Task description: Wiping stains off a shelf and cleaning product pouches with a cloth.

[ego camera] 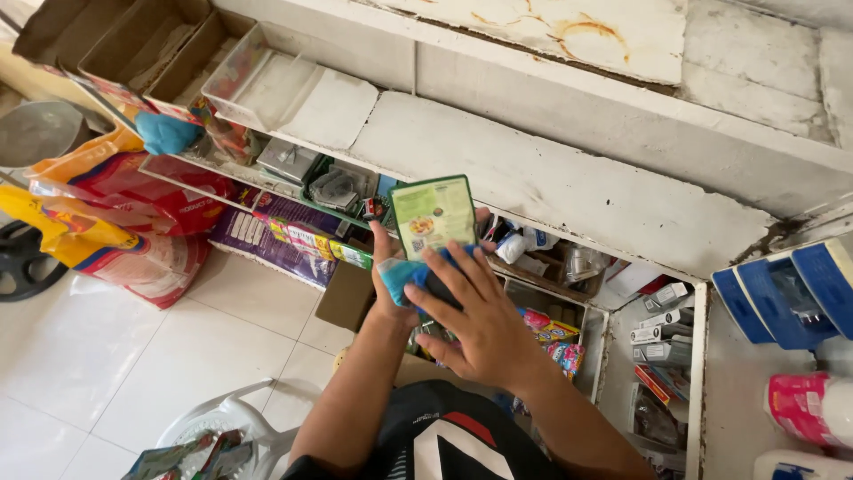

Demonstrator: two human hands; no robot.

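My left hand grips a flat green packet from below, holding it upright in front of the white shelving. My right hand presses a light blue cloth against the lower part of the packet, fingers spread over it. Both hands are at the middle of the view, just above my dark shirt.
White shelves hold boxes, packets and trays. Cardboard boxes sit at the top left. Large yellow and red sacks lie on the tiled floor at left. A white plastic chair stands below. Blue packs and a pink container are at right.
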